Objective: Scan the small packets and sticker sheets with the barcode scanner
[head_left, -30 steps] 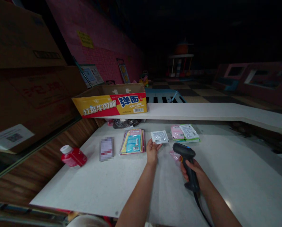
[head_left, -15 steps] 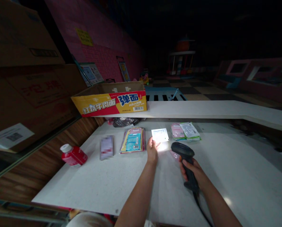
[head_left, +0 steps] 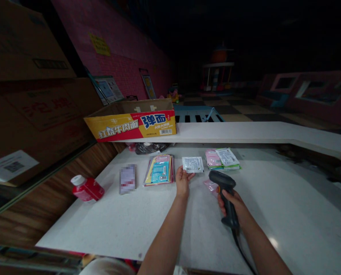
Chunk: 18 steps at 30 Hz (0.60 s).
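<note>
My left hand [head_left: 183, 180] pinches the near edge of a small white packet [head_left: 193, 164] that lies on the white counter [head_left: 159, 214]. My right hand [head_left: 233, 204] is wrapped round the grip of a black barcode scanner [head_left: 225, 191], whose head points toward the packet; its cable runs back along my arm. A small pink packet [head_left: 210, 186] lies partly hidden under the scanner head.
A stack of colourful packets [head_left: 160, 170] and a blurred card [head_left: 127, 178] lie left of my hand, pink and green packets [head_left: 222, 158] to the right. A red bottle [head_left: 86, 188] lies on its side at left. A yellow-red carton [head_left: 133, 120] sits on the raised shelf [head_left: 244, 133].
Half a second ago the scanner's bright light lit the white packet; that light is off now. Both hands have stayed almost in place.
</note>
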Motion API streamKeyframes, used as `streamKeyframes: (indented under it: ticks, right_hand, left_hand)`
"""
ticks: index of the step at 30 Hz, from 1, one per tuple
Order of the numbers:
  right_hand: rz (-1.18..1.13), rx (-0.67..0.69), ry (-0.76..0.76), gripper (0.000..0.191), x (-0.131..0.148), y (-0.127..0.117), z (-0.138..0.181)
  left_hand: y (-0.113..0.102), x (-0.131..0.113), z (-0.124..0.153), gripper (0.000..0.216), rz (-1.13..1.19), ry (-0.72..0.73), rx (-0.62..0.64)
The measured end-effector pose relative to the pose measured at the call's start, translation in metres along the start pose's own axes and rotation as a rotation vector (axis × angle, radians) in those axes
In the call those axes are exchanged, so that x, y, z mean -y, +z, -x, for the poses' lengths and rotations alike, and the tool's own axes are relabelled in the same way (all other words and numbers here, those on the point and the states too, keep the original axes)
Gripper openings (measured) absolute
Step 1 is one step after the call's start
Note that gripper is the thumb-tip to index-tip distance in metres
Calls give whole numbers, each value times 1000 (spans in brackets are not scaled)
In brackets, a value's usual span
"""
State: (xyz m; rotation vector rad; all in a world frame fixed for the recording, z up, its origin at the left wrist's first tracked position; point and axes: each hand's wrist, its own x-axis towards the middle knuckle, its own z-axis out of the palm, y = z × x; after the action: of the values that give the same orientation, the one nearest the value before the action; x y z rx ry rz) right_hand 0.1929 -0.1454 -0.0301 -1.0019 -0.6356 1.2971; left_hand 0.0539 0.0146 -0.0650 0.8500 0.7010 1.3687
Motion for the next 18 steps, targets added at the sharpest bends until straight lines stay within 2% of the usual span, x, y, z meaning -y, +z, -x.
streamKeyframes:
  ticks: [8,14,18]
  right_hand:
    - [-219,-132,7,44,7,-10,-6]
    - [-263,-141,52,44,7,-9,-7]
    - [-284,-146,54,43,7,-9,-6]
  left_hand:
    - [1,-3,1,48,-30,-11,-49]
    - [13,-16,4,31,-3,-138,-136]
    - [22,-39,-3,19,90,-243,-170]
